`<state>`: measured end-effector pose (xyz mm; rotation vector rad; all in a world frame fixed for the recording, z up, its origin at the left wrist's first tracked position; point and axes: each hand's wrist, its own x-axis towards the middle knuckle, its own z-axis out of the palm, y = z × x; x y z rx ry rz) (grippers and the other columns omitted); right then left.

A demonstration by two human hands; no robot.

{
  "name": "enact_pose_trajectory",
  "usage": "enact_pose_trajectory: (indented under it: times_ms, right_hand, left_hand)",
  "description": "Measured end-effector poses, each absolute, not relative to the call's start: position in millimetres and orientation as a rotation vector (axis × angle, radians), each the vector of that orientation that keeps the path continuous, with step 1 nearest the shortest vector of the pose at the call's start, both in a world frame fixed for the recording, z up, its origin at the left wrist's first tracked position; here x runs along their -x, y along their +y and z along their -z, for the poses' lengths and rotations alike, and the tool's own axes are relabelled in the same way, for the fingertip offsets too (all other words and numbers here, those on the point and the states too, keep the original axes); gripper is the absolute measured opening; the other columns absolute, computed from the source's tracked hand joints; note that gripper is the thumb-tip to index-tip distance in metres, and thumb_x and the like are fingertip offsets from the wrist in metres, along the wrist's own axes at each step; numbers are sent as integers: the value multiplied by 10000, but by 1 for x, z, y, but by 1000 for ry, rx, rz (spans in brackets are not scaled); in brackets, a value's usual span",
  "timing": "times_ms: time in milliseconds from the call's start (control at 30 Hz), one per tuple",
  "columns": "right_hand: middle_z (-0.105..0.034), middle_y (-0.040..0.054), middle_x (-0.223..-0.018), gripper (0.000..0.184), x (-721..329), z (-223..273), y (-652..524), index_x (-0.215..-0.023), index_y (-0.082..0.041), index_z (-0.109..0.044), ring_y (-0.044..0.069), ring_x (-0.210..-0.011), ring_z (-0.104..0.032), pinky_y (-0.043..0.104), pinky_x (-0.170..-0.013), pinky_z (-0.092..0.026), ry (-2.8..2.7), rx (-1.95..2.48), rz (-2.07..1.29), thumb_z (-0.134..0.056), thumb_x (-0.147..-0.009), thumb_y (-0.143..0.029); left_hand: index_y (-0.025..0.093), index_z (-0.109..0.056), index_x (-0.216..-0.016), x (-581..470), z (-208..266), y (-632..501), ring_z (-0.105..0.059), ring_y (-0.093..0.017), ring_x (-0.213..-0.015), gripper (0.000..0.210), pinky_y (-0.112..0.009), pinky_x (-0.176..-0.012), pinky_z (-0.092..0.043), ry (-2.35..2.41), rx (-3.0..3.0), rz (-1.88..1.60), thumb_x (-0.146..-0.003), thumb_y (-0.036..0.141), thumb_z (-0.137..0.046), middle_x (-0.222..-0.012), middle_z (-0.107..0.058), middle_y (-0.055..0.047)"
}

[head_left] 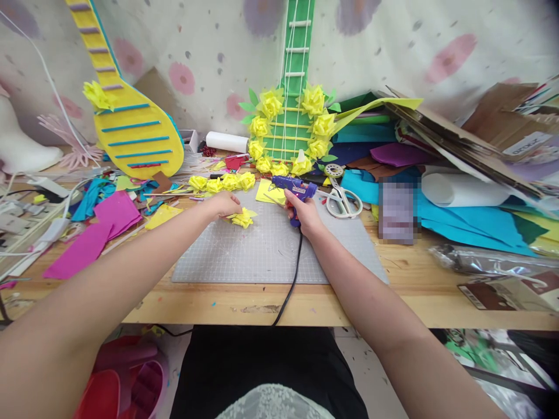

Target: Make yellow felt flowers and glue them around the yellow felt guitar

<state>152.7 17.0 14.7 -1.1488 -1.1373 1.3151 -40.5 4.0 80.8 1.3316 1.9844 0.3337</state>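
My left hand (226, 205) pinches a yellow paper flower (243, 218) just above the grey cutting mat (271, 256). In my right hand (304, 214) is a blue glue gun (297, 189), its black cord trailing over the front of the table. The gun points left, over a yellow sheet of paper (267, 192). Behind my hands lies a row of yellow paper flowers (222, 183). A green guitar-shaped board (294, 87), edged with yellow flowers and green leaves, leans against the back wall.
A yellow guitar-shaped board (140, 131) leans at the back left. Beside the glue gun lie white-handled scissors (345, 202) and a tape roll (333, 170). Magenta sheets (100, 227) lie left; blue sheets (467, 224), a white roll (463, 186) and cardboard (463, 139) crowd the right.
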Motion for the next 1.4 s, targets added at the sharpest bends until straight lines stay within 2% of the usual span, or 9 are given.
enact_pose_trajectory:
  times_ms: [333,600,733,867,967,1100,1200,1300,1400]
  right_hand:
    - [-532,-20,-520,393,-153,-16,16,-559,-180,-518,42,-361,-396,195,-347,-289,-1127,1158,-1315,-631,-644,-547]
    - [-532,-23,-519,384,-152,-17,15,-552,-179,-519,43,-359,-401,202,-349,-291,-1130,1153,-1313,-635,-646,-533]
    - [-528,-28,-518,383,-153,-16,17,-556,-181,-517,40,-359,-396,200,-359,-313,-1124,1139,-1313,-632,-645,-534]
    - [-531,-25,-520,387,-153,-15,18,-562,-178,-521,39,-361,-398,197,-360,-312,-1113,1137,-1315,-633,-642,-540]
    - [-532,-23,-526,394,-153,-14,18,-565,-177,-518,39,-361,-395,195,-354,-302,-1097,1152,-1315,-635,-638,-546]
    - [-528,-24,-522,398,-153,-16,16,-557,-178,-513,37,-360,-388,192,-349,-294,-1087,1150,-1308,-639,-635,-547]
    - [-527,-24,-521,400,-152,-16,15,-558,-178,-516,38,-362,-391,191,-346,-293,-1085,1142,-1307,-643,-632,-550]
    - [-525,-23,-517,413,-152,-17,15,-551,-176,-512,36,-360,-387,189,-340,-287,-1089,1139,-1311,-651,-622,-558]
    - [-524,-24,-518,416,-151,-16,15,-546,-173,-508,33,-358,-391,188,-342,-288,-1090,1132,-1316,-657,-617,-555]
  left_hand:
    - [167,-555,-563,49,-76,15,-495,-121,-498,116,-245,-518,-408,1875,-1118,-339,-561,71,-620,-530,-550,-4]
    - [164,-561,-497,44,-75,13,-460,-126,-444,147,-234,-456,-288,1901,-1210,-314,-527,29,-611,-444,-492,-7]
    - [160,-513,-454,44,-79,14,-492,-141,-482,163,-234,-461,-309,1893,-1210,-276,-555,57,-589,-447,-479,-19]
    - [154,-555,-564,49,-84,17,-535,-141,-596,86,-242,-538,-398,1899,-1209,-433,-558,75,-591,-644,-583,-41]
    - [167,-599,-725,54,-85,21,-570,-145,-753,209,-243,-650,-437,1736,-1444,-584,-562,51,-538,-837,-620,-46]
    - [219,-625,-962,63,-83,24,-548,-178,-958,507,-267,-833,-398,1421,-2019,-129,-520,0,-504,-1008,-625,-42]
    - [284,-554,-1170,68,-83,23,-494,-221,-1081,689,-293,-900,-354,1348,-2215,189,-535,19,-538,-1179,-564,-55]
    - [309,-514,-1229,72,-83,21,-484,-240,-1101,705,-294,-904,-348,1347,-2277,281,-568,80,-599,-1242,-513,-67]
    - [277,-559,-1178,75,-81,19,-502,-240,-1066,609,-295,-896,-353,1345,-2354,333,-585,180,-652,-1187,-538,-69]
